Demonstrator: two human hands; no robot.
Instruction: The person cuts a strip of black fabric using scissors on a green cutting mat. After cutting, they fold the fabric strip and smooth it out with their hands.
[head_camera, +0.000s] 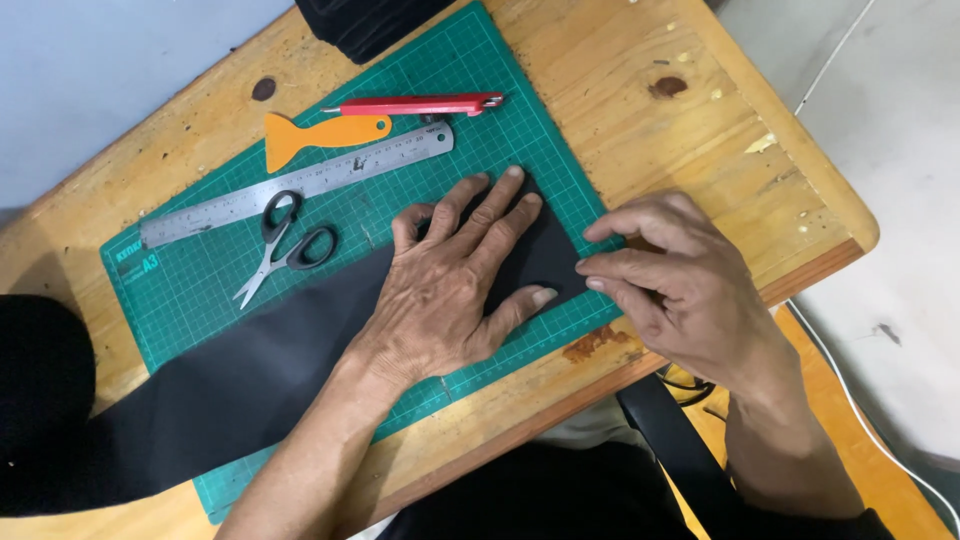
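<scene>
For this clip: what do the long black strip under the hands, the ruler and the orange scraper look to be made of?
Long black strip: probably matte film or thin fabric; it lies flat without shine under the left hand, with the right hand at its end. Ruler: brushed steel, judging by its grey sheen. Orange fishtail scraper: smooth, evenly coloured, likely plastic.

Matt black sheet (250, 370), worn wooden table (640, 110)

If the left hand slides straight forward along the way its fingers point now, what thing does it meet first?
Probably nothing soon: the left hand lies flat on the black sheet, fingers pointing up-right over bare green cutting mat. The steel ruler and red knife lie left of that line.
</scene>
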